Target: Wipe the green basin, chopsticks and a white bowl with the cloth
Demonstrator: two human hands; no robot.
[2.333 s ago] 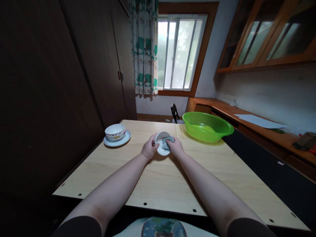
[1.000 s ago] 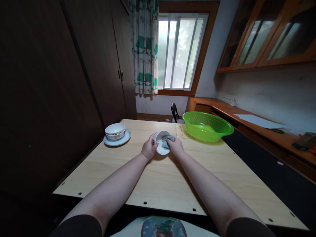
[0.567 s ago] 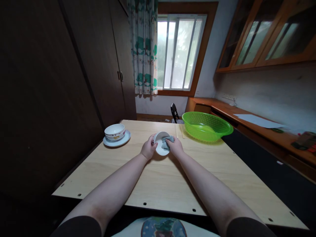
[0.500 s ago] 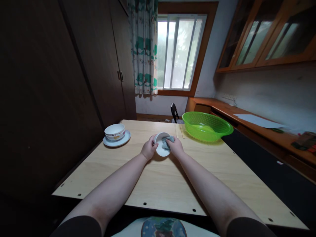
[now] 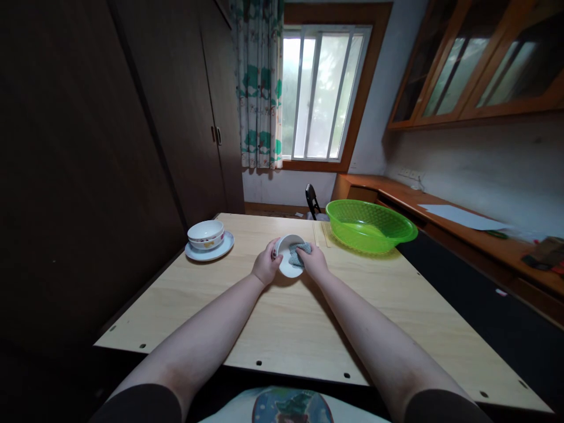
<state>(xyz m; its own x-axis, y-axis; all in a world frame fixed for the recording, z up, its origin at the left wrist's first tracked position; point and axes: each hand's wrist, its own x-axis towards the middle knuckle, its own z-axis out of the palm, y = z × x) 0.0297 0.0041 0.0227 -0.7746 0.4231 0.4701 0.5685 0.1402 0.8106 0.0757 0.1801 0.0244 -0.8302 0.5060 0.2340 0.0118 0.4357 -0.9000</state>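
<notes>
Over the middle of the table, my left hand [image 5: 267, 264] grips a white bowl [image 5: 288, 269] by its left side, thumb over the rim. The bowl is tilted, its inside facing me and to the right. My right hand [image 5: 314, 262] is closed on a grey-blue cloth [image 5: 299, 254], which presses against the inside of the bowl. The fingers behind the bowl and under the cloth are hidden.
On the left, stacked white bowls [image 5: 205, 234] stand on a plate [image 5: 220, 251]. A green plastic basin [image 5: 370, 226] sits at the back right of the wooden table [image 5: 299, 329], with chopsticks [image 5: 325, 234] lying beside it. A black chair [image 5: 312, 198] stands behind the table.
Hands, bowl and cloth are in nearly the same place; the bowl's tilt differs only very slightly. The whole view has shifted a little.
</notes>
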